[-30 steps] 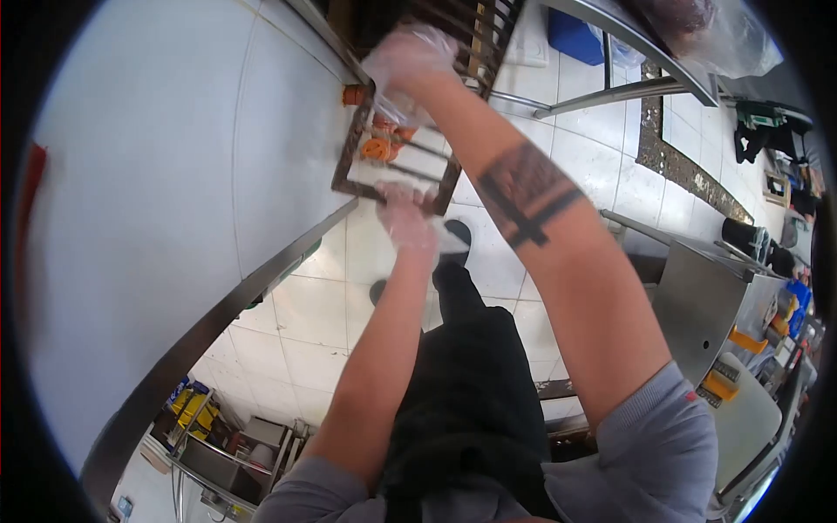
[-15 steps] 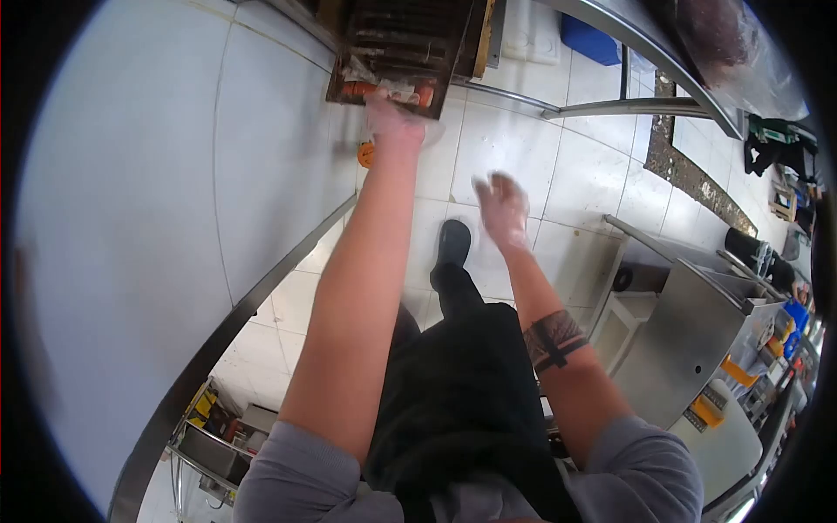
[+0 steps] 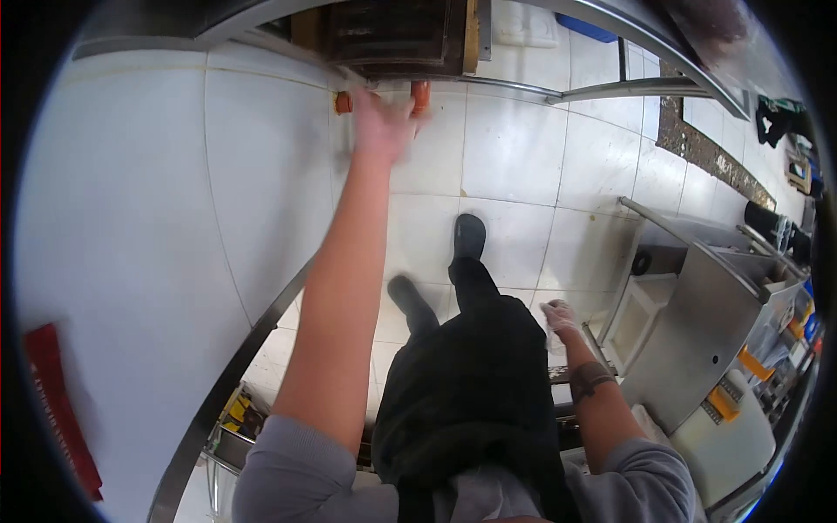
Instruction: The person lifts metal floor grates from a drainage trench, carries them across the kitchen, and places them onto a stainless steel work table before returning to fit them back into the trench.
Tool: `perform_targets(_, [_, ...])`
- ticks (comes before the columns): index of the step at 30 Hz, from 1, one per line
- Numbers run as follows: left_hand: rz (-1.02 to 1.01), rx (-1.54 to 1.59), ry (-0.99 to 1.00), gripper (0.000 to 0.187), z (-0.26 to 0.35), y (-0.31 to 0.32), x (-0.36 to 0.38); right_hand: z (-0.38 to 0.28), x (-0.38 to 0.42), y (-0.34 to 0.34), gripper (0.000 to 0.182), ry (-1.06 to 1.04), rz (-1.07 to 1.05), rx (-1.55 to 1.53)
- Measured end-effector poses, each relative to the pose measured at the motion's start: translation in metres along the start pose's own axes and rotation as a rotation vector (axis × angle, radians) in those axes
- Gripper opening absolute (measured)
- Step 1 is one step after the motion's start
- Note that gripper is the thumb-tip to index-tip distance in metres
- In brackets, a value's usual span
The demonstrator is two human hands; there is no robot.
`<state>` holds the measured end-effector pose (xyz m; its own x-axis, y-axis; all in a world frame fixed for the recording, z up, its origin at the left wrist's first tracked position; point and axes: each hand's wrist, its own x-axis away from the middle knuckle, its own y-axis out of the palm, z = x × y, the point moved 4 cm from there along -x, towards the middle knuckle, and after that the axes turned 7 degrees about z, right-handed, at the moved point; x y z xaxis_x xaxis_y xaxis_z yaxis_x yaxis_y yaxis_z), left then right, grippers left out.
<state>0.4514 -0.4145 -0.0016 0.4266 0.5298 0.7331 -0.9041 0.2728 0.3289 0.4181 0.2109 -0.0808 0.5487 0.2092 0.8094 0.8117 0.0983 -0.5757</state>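
My left hand (image 3: 381,126) reaches far forward, blurred by motion, with its thumb and fingers spread apart. It is just below a dark brown panelled box (image 3: 392,39), beside an orange pipe-like piece (image 3: 420,96) and a smaller orange piece (image 3: 343,102). Whether it touches any of them cannot be made out. Back at my right side, my right hand (image 3: 560,319) wears a loose clear plastic glove. Its fingers are curled in, and nothing shows in them.
A large white surface (image 3: 148,218) with a dark edge fills the left. On it lies a dark red item with pale lettering (image 3: 63,410). Metal table rails (image 3: 628,91) cross the top right. A steel cabinet (image 3: 689,331) stands at right on the white tiled floor (image 3: 510,148).
The brown box sits higher in view, exposing more of the orange pieces. My left hand has come off its lower front. My right hand has drawn back toward my body. The red item has entered view.
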Motion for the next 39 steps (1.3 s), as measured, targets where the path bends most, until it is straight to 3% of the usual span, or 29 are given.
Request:
perform_targets(2, [0.039,0.066,-0.083,0.096,-0.050,-0.052,0.037,0.012,0.010,-0.021,0.048,0.089,0.028,-0.115])
perform_targets(4, [0.236,-0.218,-0.251,0.101,-0.116,-0.130,0.079,0.050,0.014,-0.016,0.048,0.192,0.139,-0.302])
perform_targets(5, [0.270,-0.537,-0.349,0.097,-0.148,-0.174,0.111,0.087,0.007,-0.001,0.042,0.205,0.129,-0.381])
perform_targets(6, [0.152,-1.329,-0.308,0.094,-0.211,-0.274,0.111,0.117,0.003,0.014,0.036,0.214,0.121,-0.460])
perform_targets(7, [0.116,-1.576,-0.389,0.087,-0.204,-0.270,0.171,0.126,0.014,0.013,0.031,0.234,0.157,-0.531])
perform_targets(8, [-0.031,-1.771,-0.472,0.089,-0.236,-0.324,0.203,0.127,0.031,0.011,0.031,0.240,0.166,-0.547])
perform_targets(9, [-0.207,-1.853,-0.553,0.088,-0.257,-0.364,0.233,0.128,0.050,0.009,0.030,0.302,0.156,-0.672])
perform_targets(10, [-0.253,-1.844,-0.676,0.084,-0.253,-0.378,0.266,0.130,0.069,0.009,0.029,0.360,0.147,-0.799])
perform_targets(13, [-0.227,-1.728,-0.719,0.071,-0.239,-0.409,0.327,0.161,0.136,0.036,0.022,0.406,0.163,-0.893])
perform_targets(14, [0.054,-1.445,-0.708,0.062,-0.219,-0.404,0.348,0.176,0.162,0.050,0.020,0.421,0.148,-0.944])
perform_targets(15, [0.309,-1.141,-0.680,0.055,-0.203,-0.406,0.369,0.195,0.182,0.071,0.018,0.375,0.156,-0.904])
perform_targets(16, [0.296,-1.150,-0.642,0.055,-0.194,-0.415,0.378,0.220,0.201,0.095,0.017,0.190,0.181,-0.599])
perform_targets(17, [0.295,-1.103,-0.563,0.048,-0.185,-0.440,0.376,0.232,0.224,0.118,0.018,-0.075,0.230,0.004])
perform_targets(18, [0.285,-1.057,-0.483,0.041,-0.174,-0.462,0.373,0.243,0.251,0.147,0.019,-0.221,0.309,0.373])
perform_targets(20, [-0.602,-2.399,0.075,0.028,-0.154,-0.480,0.360,0.241,0.310,0.186,0.020,-0.052,0.129,0.399])
perform_targets(22, [-0.562,-2.300,0.432,0.027,-0.125,-0.499,0.375,0.243,0.369,0.233,0.024,0.050,0.015,0.420])
perform_targets(23, [-0.365,-2.090,0.184,0.025,-0.106,-0.496,0.389,0.255,0.387,0.269,0.026,-0.046,-0.009,0.438])
perform_targets(24, [-0.583,-2.243,0.517,0.020,-0.098,-0.494,0.399,0.267,0.405,0.305,0.028,-0.143,-0.030,0.456])
perform_targets(26, [0.190,-1.217,-0.415,0.015,-0.075,-0.489,0.436,0.226,0.496,0.275,0.028,-0.052,-0.027,0.316])
perform_targets(28, [0.115,-1.098,-0.412,0.024,-0.064,-0.488,0.448,0.246,0.522,0.310,0.027,0.077,0.102,-0.009])
perform_targets(29, [0.078,-1.117,-0.379,0.024,-0.059,-0.484,0.451,0.268,0.532,0.338,0.027,0.162,0.178,-0.331])
perform_targets(30, [0.065,-1.272,-0.386,0.024,-0.055,-0.482,0.454,0.293,0.540,0.375,0.027,0.227,0.239,-0.821])
perform_targets(31, [0.060,-1.429,-0.391,0.024,-0.046,-0.474,0.456,0.320,0.545,0.421,0.028,0.129,0.330,-1.337])
perform_targets(32, [0.034,-1.452,-0.359,0.024,-0.035,-0.458,0.456,0.314,0.557,0.444,0.030,0.521,0.280,-2.025])
perform_targets(33, [-0.221,-1.667,-0.194,0.023,-0.025,-0.438,0.460,0.290,0.600,0.398,0.028,0.614,0.355,-1.796])
perform_targets(34, [-0.480,-1.860,-0.018,0.021,-0.019,-0.421,0.467,0.281,0.615,0.382,0.028,0.604,0.373,-1.824])
perform_targets(36, [-0.752,-2.049,0.187,0.020,-0.016,-0.394,0.472,0.283,0.625,0.398,0.026,0.590,0.459,-1.959])
perform_targets(37, [-0.652,-1.955,0.262,0.020,-0.016,-0.380,0.461,0.296,0.619,0.420,0.026,0.540,0.499,-2.078])
perform_targets(39, [-0.609,-2.065,0.424,0.022,-0.017,-0.353,0.449,0.323,0.603,0.461,0.024,0.415,0.543,-2.308])
